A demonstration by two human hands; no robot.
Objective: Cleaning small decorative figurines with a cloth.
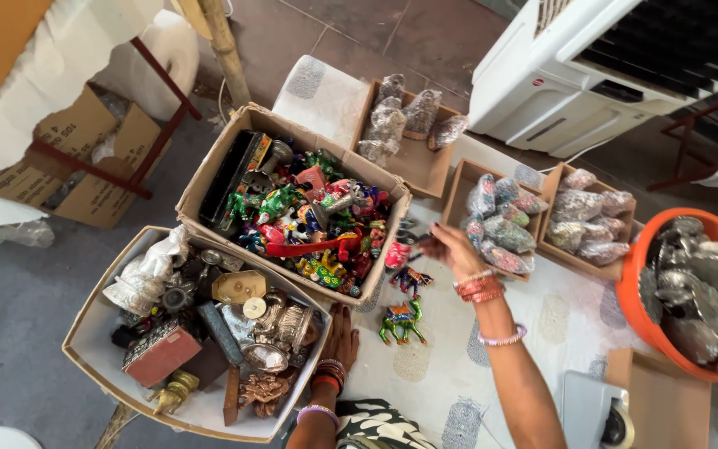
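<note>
Your right hand reaches over the white printed cloth toward the small painted figures lying just beside the carton of toys. Its fingers are bent, but whether they pinch anything you cannot tell. Your left hand lies flat and spread on the cloth, holding nothing, touching the corner of the metalware box. A green painted camel stands on the cloth between your two hands.

Past your right hand sit three shallow brown trays: one with grey plastic-wrapped pieces, two with wrapped coloured pieces. An orange tub of dull metal items stands at the right edge. A white cooler with a small red round label stands behind the trays. On the left, a brown carton with dark print lies under a red-framed stand. A tape dispenser rests near your right elbow.
</note>
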